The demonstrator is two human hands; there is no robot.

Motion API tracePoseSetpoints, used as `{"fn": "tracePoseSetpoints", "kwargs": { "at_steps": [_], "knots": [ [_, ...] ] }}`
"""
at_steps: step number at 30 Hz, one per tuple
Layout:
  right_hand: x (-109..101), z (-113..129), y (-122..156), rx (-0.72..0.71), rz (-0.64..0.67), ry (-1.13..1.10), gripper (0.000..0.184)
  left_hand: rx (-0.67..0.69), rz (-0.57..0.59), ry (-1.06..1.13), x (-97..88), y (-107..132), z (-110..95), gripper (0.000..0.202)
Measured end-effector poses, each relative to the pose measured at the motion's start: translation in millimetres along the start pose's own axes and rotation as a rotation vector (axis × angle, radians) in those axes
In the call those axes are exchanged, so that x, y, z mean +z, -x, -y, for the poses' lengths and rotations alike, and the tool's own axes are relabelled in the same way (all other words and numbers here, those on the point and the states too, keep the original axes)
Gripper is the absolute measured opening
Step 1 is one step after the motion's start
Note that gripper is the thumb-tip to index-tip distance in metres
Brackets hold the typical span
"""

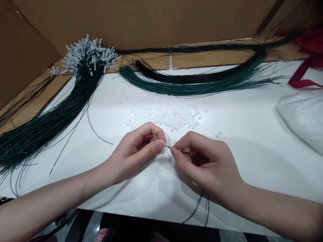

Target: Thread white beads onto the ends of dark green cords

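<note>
My left hand is closed in a pinch near the middle of the white table, its thumb and forefinger pressed on a small clear bead. My right hand is closed on a thin dark wire, whose tip points left at the bead. The wire's loose ends hang down over the table's front edge. Just behind both hands lies a heap of clear white beads.
A bundle of dark green wires tipped with white beads fans out at the left. A curved bundle of bare green and black wires lies at the back. A clear plastic bag sits at the right, red straps behind it. Cardboard walls surround.
</note>
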State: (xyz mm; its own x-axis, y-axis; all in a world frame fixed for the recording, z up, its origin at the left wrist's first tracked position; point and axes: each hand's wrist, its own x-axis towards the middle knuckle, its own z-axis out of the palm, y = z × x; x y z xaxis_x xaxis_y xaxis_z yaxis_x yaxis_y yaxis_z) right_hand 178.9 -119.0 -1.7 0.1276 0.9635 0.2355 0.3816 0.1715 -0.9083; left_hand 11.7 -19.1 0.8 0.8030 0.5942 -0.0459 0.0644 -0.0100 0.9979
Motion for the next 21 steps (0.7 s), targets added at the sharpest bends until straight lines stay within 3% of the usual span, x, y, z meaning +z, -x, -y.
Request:
{"fn": "tracePoseSetpoints", "kwargs": {
  "at_steps": [21],
  "knots": [
    [0.1,0.8,0.1,0.048,0.025,0.013,0.017,-0.005,-0.077,-0.174,6.2,1.5,-3.2,0.017]
  ]
}}
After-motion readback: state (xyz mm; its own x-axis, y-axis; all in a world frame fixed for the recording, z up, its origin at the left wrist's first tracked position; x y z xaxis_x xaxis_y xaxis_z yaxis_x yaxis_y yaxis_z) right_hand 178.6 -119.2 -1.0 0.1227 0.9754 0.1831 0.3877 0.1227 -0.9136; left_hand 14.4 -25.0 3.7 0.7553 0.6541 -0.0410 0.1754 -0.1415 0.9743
